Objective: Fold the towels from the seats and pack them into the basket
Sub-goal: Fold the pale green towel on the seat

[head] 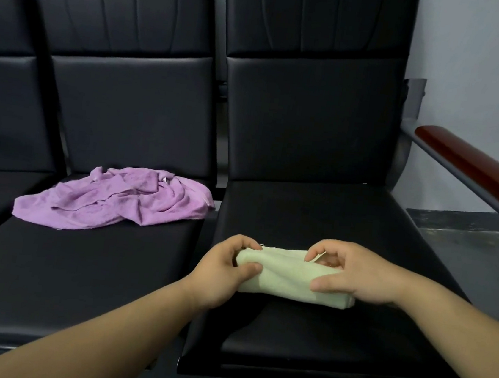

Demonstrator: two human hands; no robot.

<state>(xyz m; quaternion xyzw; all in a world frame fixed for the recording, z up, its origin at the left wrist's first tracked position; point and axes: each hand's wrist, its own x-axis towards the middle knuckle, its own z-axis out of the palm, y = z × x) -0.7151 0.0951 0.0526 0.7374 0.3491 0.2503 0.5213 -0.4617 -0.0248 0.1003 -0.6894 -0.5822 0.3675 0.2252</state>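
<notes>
Item one, the green towel (pixel 291 276), is lying folded into a thick oblong at the front of the right seat (pixel 332 217). Its long axis is running left to right across the view, one short end pointing toward the middle seat (pixel 77 268) and the other toward the armrest (pixel 477 171); whether its underside is resting fully on the cushion cannot be told. The left hand (pixel 219 275) is gripping the left short end, its fingers (pixel 245 242) curling over the far edge and its thumb pressing on the near face. The right hand (pixel 353 275) is grasping the right short end, its fingers (pixel 319 249) pinching the far upper edge while the thumb is lying along the top layer. Both forearms are reaching in from the bottom of the view. Item two, the purple towel (pixel 116 201), is lying unfolded and crumpled toward the back of the middle seat, spreading from near left to far right, its right edge reaching the gap beside the right seat; it is sitting well apart from the green towel. The seats are standing in a row, black and padded, with a third seat (pixel 1 117) showing partly at the left. The armrest, reddish-brown on a grey metal frame, is flanking the right seat. A pale wall (pixel 479 75) is standing behind, and a dark floor (pixel 469 245) is showing beyond the armrest.
</notes>
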